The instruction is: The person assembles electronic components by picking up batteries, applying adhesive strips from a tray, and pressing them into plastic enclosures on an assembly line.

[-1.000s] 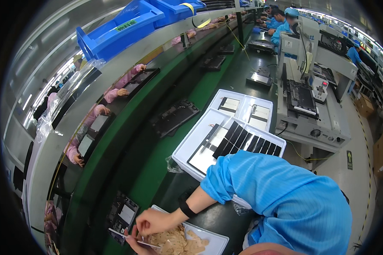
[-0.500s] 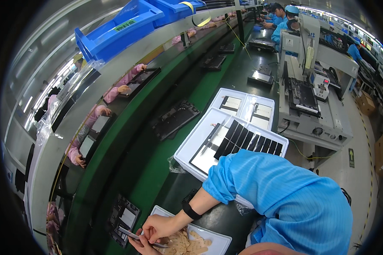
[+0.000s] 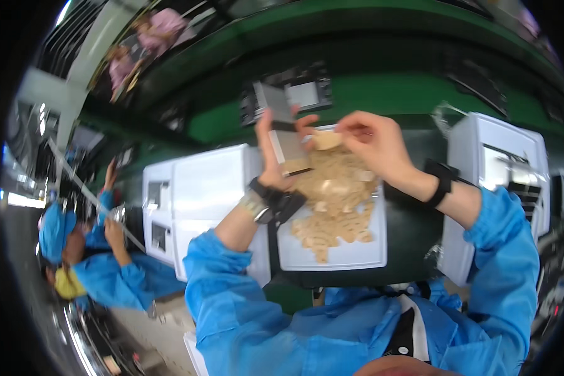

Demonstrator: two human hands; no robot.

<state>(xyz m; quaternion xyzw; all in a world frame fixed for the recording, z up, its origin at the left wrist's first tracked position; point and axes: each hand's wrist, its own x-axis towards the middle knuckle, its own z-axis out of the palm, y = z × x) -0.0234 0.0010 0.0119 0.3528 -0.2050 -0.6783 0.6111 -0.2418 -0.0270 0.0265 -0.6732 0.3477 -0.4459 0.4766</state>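
My left hand (image 3: 274,160) is wrapped round a long flat grey pack (image 3: 288,143) with a dark band across it, like a thin battery. My right hand (image 3: 382,147) pinches a small tan piece (image 3: 326,139), like a paper tab, close to my left fingertips. Below both hands, a white tray (image 3: 351,259) holds a loose heap of similar tan pieces (image 3: 332,194). Motion blurs the fingers a little. Behind the pack, an open dark device chassis (image 3: 250,103) with a pale panel lies on the green belt.
White trays (image 3: 216,182) stand to the left of the tan heap, and another white tray stack (image 3: 464,135) with dark strips is at the right. Further dark chassis (image 3: 479,84) sit along the green belt (image 3: 382,94). A co-worker in blue (image 3: 122,276) is at the left.
The view has swung round and now centres on the tray of tan pieces. Both hands have come fully into sight, the right one with a tan piece between its fingers.
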